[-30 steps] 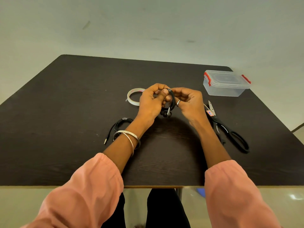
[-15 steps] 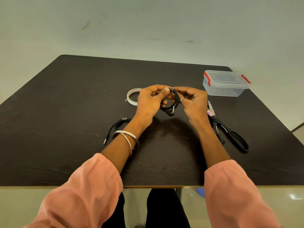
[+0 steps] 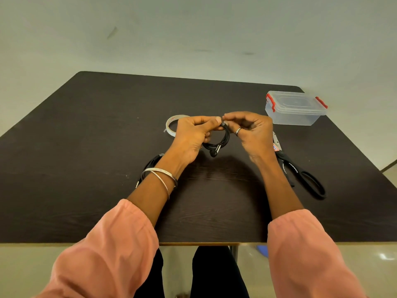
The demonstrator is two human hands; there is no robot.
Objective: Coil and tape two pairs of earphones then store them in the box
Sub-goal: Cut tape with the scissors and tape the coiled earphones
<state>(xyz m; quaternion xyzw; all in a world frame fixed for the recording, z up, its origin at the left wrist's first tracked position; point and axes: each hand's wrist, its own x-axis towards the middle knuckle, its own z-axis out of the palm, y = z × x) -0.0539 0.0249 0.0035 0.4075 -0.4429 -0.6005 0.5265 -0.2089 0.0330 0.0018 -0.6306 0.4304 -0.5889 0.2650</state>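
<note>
Sleeves (image 3: 111,250) fill the near edge, pink, both forearms reaching out over the dark table (image 3: 86,147). Bangles (image 3: 163,177) sit on the left wrist, and just beyond them a second cable (image 3: 153,161) lies on the wood, half hidden by that arm. Up in the middle, both hands meet above the table. Left hand (image 3: 191,136) pinches the top of the coil (image 3: 223,138) between thumb and fingers, clamped tight. Right hand (image 3: 253,134), ring on one finger, has its fingertips closed on the same spot of the coil. An earbud (image 3: 213,153) dangles from the loop's bottom. Scissors (image 3: 300,173) lie right of the right wrist. Tape (image 3: 171,125) peeks out behind the left hand. Farthest back, on the right, the box (image 3: 296,108) sits with its lid on, red clips at both ends.
</note>
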